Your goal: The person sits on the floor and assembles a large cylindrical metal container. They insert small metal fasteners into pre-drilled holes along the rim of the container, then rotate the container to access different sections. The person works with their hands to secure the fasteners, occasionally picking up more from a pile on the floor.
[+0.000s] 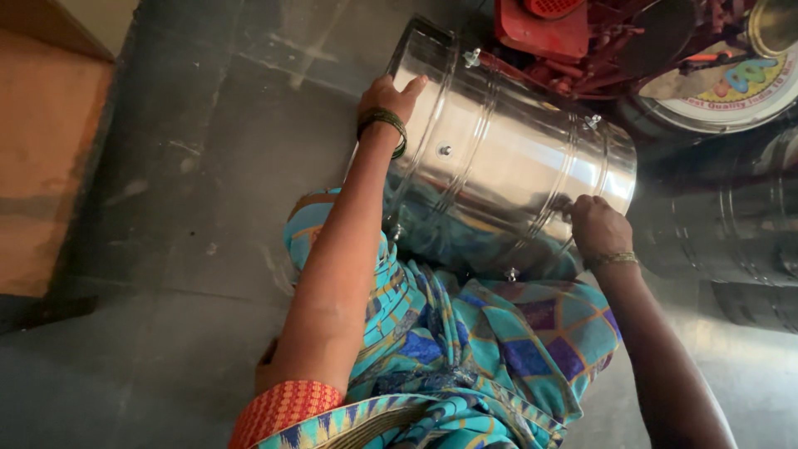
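Observation:
A large shiny steel drum [507,158] lies on its side across my lap, ribbed and studded with small bolts. My left hand [389,98], wearing green bangles, is pressed against the drum's left end near its rim. At the right end, my right hand [597,226], with a gold bangle, grips the drum's edge with curled fingers. My knees, covered in blue patterned cloth [465,333], sit under the drum.
A red metal machine [573,37] stands just beyond the drum. A round container with a printed lid [731,91] sits at the top right, with more dark steel drums [740,241] at the right. Dark stone floor [191,208] spreads to the left, bordered by an orange wall [41,158].

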